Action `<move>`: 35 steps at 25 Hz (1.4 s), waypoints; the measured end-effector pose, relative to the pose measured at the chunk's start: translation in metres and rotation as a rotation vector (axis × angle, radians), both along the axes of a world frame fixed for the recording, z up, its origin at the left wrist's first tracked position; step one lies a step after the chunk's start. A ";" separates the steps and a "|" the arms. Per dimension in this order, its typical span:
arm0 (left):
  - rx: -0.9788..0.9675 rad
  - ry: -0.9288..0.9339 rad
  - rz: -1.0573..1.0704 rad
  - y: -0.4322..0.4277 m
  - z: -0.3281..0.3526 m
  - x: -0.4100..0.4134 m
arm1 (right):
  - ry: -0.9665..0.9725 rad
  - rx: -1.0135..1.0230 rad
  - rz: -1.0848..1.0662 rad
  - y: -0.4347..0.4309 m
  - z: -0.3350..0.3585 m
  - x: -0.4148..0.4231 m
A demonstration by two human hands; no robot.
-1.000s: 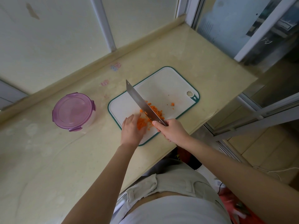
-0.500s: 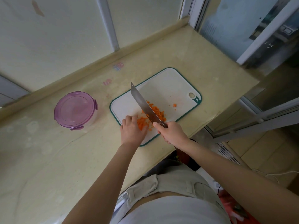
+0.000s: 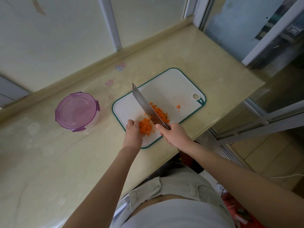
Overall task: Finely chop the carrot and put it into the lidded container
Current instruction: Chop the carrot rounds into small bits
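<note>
count: 2 hands, left hand (image 3: 133,135) and right hand (image 3: 176,135). 1 knife (image 3: 144,104). 1 cutting board (image 3: 172,86). 1 lidded container (image 3: 76,110). carrot in 2 heaps, carrot strips (image 3: 145,127) and chopped carrot (image 3: 160,113), plus 1 clear stray bit (image 3: 178,106); smaller crumbs too tiny to count. 2 faded stickers (image 3: 120,66).

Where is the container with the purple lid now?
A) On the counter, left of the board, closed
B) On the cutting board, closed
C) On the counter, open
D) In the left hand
A: the container stands closed on the counter, left of the board, and no hand touches it.
</note>
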State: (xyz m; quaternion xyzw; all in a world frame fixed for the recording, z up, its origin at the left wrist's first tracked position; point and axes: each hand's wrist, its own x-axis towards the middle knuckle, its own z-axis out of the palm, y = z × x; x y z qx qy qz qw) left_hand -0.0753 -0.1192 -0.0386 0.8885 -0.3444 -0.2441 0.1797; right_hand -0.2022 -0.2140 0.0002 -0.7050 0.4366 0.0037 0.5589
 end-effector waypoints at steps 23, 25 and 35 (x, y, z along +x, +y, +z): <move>-0.081 -0.116 -0.137 -0.007 -0.007 -0.001 | 0.034 -0.051 0.039 0.003 0.004 0.005; -0.096 -0.116 -0.094 -0.006 -0.008 -0.003 | 0.046 -0.056 0.061 0.003 0.004 0.007; -0.148 -0.155 -0.063 -0.004 -0.011 -0.010 | 0.083 -0.072 0.086 0.003 0.005 0.012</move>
